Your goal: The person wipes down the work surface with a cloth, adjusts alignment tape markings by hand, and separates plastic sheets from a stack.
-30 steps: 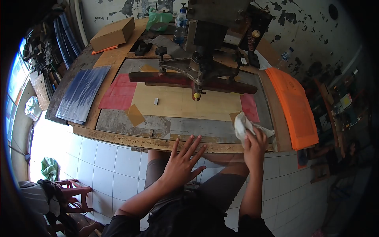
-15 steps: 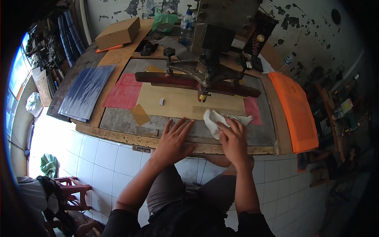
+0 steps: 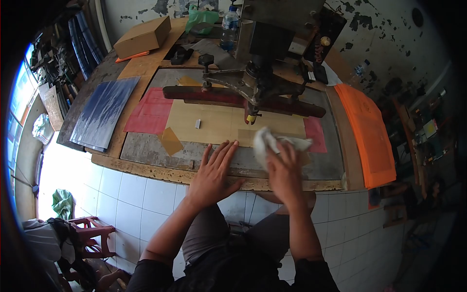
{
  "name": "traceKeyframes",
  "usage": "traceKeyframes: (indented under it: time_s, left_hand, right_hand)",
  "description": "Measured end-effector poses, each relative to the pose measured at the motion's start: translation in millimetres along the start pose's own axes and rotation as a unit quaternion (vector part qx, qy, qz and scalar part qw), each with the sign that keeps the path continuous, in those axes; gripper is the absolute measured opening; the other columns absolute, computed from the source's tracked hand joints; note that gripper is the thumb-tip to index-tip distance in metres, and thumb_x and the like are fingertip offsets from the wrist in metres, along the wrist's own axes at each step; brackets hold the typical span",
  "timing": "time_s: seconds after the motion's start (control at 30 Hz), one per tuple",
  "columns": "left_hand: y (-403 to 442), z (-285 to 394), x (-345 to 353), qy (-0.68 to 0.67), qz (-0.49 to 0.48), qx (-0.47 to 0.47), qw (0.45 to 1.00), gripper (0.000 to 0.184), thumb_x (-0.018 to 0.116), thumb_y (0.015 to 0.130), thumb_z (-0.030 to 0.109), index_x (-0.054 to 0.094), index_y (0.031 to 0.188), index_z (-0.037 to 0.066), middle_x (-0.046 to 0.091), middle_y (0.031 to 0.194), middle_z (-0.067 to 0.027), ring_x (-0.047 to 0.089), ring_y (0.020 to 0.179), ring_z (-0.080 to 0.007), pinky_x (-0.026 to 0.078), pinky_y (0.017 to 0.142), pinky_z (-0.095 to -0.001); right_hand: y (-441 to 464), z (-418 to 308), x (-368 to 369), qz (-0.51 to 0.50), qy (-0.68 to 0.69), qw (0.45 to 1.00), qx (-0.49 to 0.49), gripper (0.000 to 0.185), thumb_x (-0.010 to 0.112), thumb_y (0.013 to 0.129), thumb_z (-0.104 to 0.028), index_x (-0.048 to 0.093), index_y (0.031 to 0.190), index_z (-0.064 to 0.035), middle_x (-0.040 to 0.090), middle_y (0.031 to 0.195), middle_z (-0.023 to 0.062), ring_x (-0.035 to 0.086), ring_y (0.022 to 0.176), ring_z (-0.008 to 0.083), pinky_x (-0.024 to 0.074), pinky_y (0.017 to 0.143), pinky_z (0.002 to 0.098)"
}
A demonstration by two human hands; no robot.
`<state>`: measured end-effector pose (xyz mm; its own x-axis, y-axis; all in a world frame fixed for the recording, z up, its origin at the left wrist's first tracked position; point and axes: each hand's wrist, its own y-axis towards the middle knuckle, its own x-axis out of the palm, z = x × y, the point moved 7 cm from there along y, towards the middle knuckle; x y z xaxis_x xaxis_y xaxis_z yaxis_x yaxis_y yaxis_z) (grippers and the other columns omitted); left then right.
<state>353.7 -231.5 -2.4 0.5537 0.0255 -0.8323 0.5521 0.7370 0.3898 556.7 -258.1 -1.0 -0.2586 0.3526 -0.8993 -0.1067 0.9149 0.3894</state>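
My right hand (image 3: 286,173) grips a crumpled white cloth (image 3: 262,146) against the front right part of a grey metal plate (image 3: 155,153); the cloth is slightly blurred. My left hand (image 3: 214,170) lies flat near the plate's front edge, fingers stretched out and holding nothing. Beyond both hands, a tan sheet (image 3: 219,121) is laid on the plate between a red sheet (image 3: 146,112) on the left and a smaller red piece (image 3: 316,134) on the right. A small white piece (image 3: 197,123) rests on the tan sheet.
Over the plate hangs a press head with a dark red bar (image 3: 214,97). Orange folded material (image 3: 367,136) lies at the right edge. To the left are blue-grey sheets (image 3: 104,114) and a cardboard box (image 3: 143,36). A water bottle (image 3: 229,29) stands behind. A person sits at lower left.
The cloth has shifted slightly under my right hand and looks more bunched. My left hand stays at nearly the same place on the plate. The camera view has moved a little.
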Motion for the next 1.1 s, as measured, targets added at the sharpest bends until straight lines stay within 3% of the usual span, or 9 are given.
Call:
traceKeyframes:
  time_s: [0.17,0.33,0.43,0.53,0.7,0.77,0.87,0.97,1.1]
  left_hand:
    - [-0.2,1.3,-2.7,0.004,0.014,0.002,1.000,0.111,0.084,0.089,0.047,0.025,0.172,0.001,0.042,0.171,-0.0197,0.038,0.161,-0.0350,0.022,0.135,-0.0581]
    - [-0.2,0.5,0.5,0.005,0.003,0.000,1.000,0.110,0.083,0.090,0.047,0.025,0.172,0.001,0.041,0.173,-0.0163,0.035,0.164,-0.0327,0.021,0.135,-0.0588]
    - [-0.6,0.3,4.6,0.011,-0.019,0.002,1.000,0.104,0.080,0.093,0.049,0.029,0.171,0.003,0.040,0.175,-0.0117,0.033,0.165,-0.0306,0.018,0.136,-0.0589]
    - [0.1,1.9,4.2,0.021,-0.040,0.008,0.999,0.093,0.074,0.097,0.050,0.035,0.170,0.008,0.040,0.177,-0.0070,0.031,0.166,-0.0293,0.015,0.137,-0.0592]
    - [-1.7,4.2,11.6,0.063,-0.071,0.043,0.995,0.078,0.065,0.104,0.051,0.043,0.168,0.013,0.044,0.175,-0.0050,0.029,0.167,-0.0291,0.011,0.137,-0.0623]
    - [-2.5,4.5,13.9,0.072,-0.073,0.043,0.994,0.082,0.068,0.101,0.051,0.041,0.169,0.014,0.044,0.175,-0.0053,0.029,0.167,-0.0293,0.010,0.137,-0.0639]
    - [1.1,5.0,12.3,0.060,-0.075,0.019,0.995,0.090,0.068,0.100,0.053,0.035,0.172,0.009,0.044,0.174,-0.0079,0.029,0.167,-0.0317,0.007,0.136,-0.0664]
    - [3.1,7.8,7.0,0.048,-0.073,0.021,0.996,0.101,0.069,0.097,0.057,0.028,0.173,0.004,0.045,0.174,-0.0106,0.029,0.166,-0.0338,0.005,0.136,-0.0677]
    - [10.5,10.6,-6.6,0.029,-0.085,0.030,0.996,0.109,0.070,0.094,0.060,0.024,0.174,0.002,0.043,0.174,-0.0115,0.028,0.166,-0.0345,0.003,0.136,-0.0682]
  right_hand:
    - [14.2,-36.8,2.6,-0.034,0.118,0.986,-0.116,0.046,0.073,0.098,-0.012,0.073,0.143,-0.0154,0.060,0.156,0.0095,0.048,0.150,0.0371,0.0325,0.125,0.0687]
    - [35.2,-3.7,10.1,0.039,0.014,0.999,0.024,0.039,0.070,0.100,-0.013,0.074,0.139,-0.0119,0.060,0.156,0.0102,0.049,0.149,0.0372,0.0321,0.125,0.0704]
    - [27.1,-21.6,6.4,-0.036,0.110,0.990,-0.082,0.037,0.068,0.101,-0.010,0.075,0.137,-0.0120,0.059,0.157,0.0087,0.048,0.150,0.0366,0.0335,0.128,0.0646]
    - [15.2,7.9,-7.8,-0.039,0.134,0.990,-0.032,0.036,0.068,0.101,-0.010,0.077,0.136,-0.0126,0.059,0.157,0.0084,0.048,0.151,0.0363,0.0359,0.128,0.0578]
    - [-6.4,125.1,-31.8,0.039,-0.012,0.993,0.115,0.033,0.067,0.104,-0.010,0.077,0.136,-0.0111,0.062,0.152,0.0126,0.053,0.145,0.0374,0.0427,0.123,0.0516]
    - [-12.2,144.0,-38.1,0.060,-0.032,0.987,0.147,0.031,0.063,0.107,-0.009,0.076,0.136,-0.0081,0.062,0.152,0.0152,0.055,0.143,0.0389,0.0455,0.121,0.0486]
    - [-23.8,68.9,-41.8,0.028,0.047,0.993,0.102,0.039,0.070,0.091,0.011,0.079,0.125,-0.0067,0.065,0.146,0.0147,0.057,0.141,0.0380,0.0476,0.119,0.0485]
    - [-39.8,-35.4,-21.4,-0.031,0.087,0.992,-0.091,0.045,0.076,0.091,-0.002,0.078,0.134,-0.0154,0.063,0.153,0.0084,0.052,0.147,0.0351,0.0401,0.124,0.0588]
    - [-43.1,-33.7,-18.0,-0.024,0.129,0.988,-0.085,0.040,0.076,0.096,-0.012,0.078,0.136,-0.0184,0.062,0.156,0.0067,0.052,0.148,0.0343,0.0391,0.124,0.0583]
